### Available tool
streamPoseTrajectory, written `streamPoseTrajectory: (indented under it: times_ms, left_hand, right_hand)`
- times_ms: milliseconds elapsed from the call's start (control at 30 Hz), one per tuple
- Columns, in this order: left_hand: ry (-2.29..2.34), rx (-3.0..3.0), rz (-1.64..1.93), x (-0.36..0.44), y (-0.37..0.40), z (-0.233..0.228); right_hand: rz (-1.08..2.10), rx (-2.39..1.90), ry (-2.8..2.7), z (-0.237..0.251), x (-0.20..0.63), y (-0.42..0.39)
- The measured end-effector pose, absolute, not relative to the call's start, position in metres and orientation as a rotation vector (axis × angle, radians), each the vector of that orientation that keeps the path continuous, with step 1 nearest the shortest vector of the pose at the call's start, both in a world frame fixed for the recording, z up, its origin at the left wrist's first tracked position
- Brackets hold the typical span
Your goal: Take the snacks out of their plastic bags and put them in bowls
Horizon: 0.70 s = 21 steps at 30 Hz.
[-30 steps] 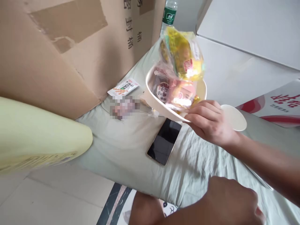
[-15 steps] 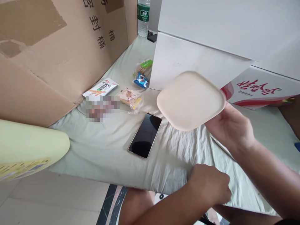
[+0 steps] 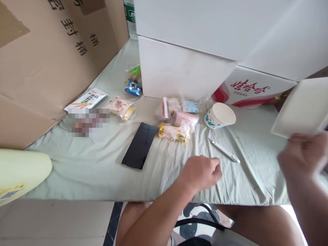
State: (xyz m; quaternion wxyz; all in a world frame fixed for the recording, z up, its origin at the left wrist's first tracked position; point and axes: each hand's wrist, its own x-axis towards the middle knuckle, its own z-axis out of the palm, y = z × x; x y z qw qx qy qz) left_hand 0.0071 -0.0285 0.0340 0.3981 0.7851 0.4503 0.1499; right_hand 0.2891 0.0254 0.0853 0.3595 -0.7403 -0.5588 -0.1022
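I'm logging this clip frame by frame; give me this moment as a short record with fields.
Surface: pale green cloth
Left hand: loosely closed, resting on the cloth, holding nothing
Right hand: blurred, holding a plate tilted at the right edge
Nearest left hand: pen
Centre: phone face up, snack packets, paper cup
Behind: white box, cardboard box
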Motion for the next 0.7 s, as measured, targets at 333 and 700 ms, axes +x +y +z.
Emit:
streamPoseTrajectory:
  times_ms: [333,700]
  left_hand:
    - [1.446,1.699,1.111,0.0,-0.012,0.038]
    - [2.328,1.598,0.674,-0.01,0.017,0.029]
  right_hand:
    - [-0.401,-1.711,-2.042,0.0,0.308,0.02]
    - [0.007,-1.404,-1.919,-0.01,0.279,-0.025]
